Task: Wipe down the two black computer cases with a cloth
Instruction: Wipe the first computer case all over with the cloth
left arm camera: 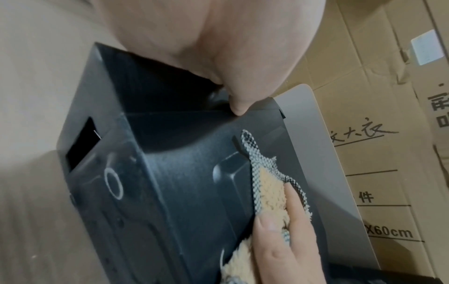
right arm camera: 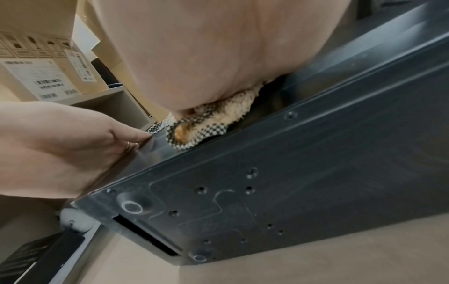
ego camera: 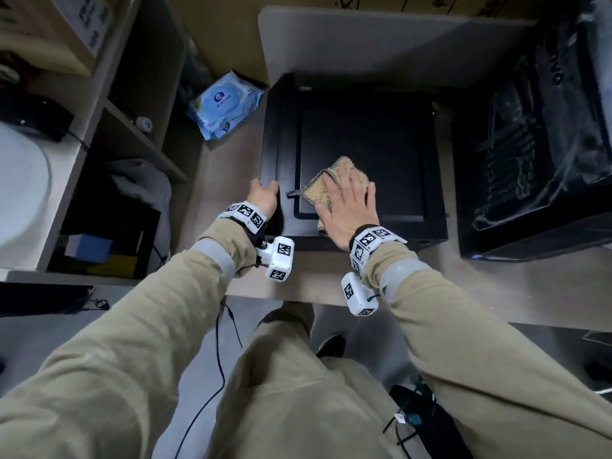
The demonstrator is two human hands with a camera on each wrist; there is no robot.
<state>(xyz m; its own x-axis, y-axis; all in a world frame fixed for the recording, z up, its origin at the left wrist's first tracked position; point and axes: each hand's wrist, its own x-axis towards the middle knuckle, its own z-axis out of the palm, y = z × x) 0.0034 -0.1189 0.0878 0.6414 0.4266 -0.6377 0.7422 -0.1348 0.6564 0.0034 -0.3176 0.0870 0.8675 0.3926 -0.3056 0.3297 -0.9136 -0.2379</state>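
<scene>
A black case (ego camera: 361, 140) is lying on its side on the desk (ego camera: 228, 154), its broad panel facing up. The right hand (ego camera: 347, 212) is pressing flat on a tan cloth (ego camera: 344, 167) with a checked edge, fingers straight and spread, at the near left corner of the panel's raised centre. The left hand (ego camera: 263, 197) is gripping the case's near left corner, thumb lying on top and the other fingers wrapping down the side; the left wrist view is showing the thumb tip (left arm camera: 239, 107) touching the top edge. A second case (ego camera: 536, 154) is sitting just to the right of the first, apart from it, with a clear film lying over its top. A blue wipes pack (ego camera: 225, 106) is leaning by the first case's far left corner. Shelves (ego camera: 109, 104) are standing to the left, and cardboard boxes (left arm camera: 379, 134) are standing behind the desk.
</scene>
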